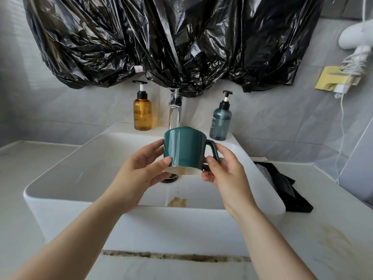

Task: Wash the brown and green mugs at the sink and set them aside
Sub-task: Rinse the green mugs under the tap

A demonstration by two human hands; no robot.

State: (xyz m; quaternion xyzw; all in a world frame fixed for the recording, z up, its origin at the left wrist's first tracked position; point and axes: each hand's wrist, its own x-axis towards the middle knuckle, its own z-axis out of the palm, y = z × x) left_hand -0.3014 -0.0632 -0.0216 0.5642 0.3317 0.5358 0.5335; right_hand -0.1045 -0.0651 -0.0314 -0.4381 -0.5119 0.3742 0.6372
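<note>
- The person is holding the green mug above the white sink with 2 hands, just in front of the chrome tap
- The mug is sitting tilted away from the camera, so its pale underside, marked with a brownish stain, is facing the viewer while its mouth is pointing toward the tap
- The left hand is grasping the mug's left side, with the thumb pressing on the lower wall near the base and the fingers wrapping round the far side
- The right hand is gripping the mug by its handle, which is sticking out to the right, with the thumb lying against the handle's lower end
- A brown puddle is lying on the sink floor near the front wall, below the mug, and the drain is partly showing under the left hand
- An amber pump bottle is standing on the sink ledge to the left of the tap, and a blue-grey pump bottle is standing to the right
- A black plastic sheet is hanging across the wall above the tap
- A black packet is lying on the table to the right of the sink
- A white hair dryer is hanging on the wall at the upper right
- The brown mug is not showing in this view
</note>
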